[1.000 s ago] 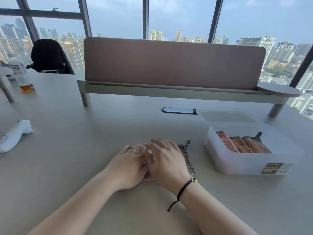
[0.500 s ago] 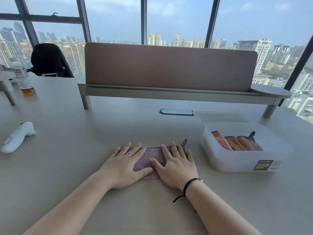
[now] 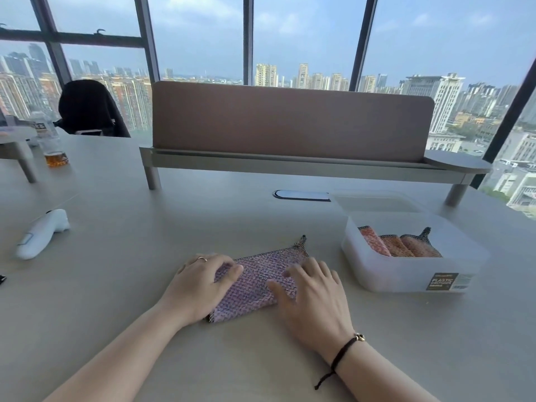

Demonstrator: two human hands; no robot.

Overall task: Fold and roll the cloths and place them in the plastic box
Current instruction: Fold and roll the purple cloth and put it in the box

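Folded purple knit cloth point(image 3: 255, 281) near the tabletop's point(image 3: 116, 285) front edge, left of the translucent plastic box point(image 3: 406, 274). Left hand point(image 3: 200, 281) curled on its left end; right hand point(image 3: 311, 294) pressing flat. Uneven rolling could loosen the fold.

Bright, hazy daylight enters through the windows point(image 3: 304, 39) ahead. Shadows on the table point(image 3: 116, 285) are soft. Wide-angle distortion bends frame edges; focus is slightly soft overall.
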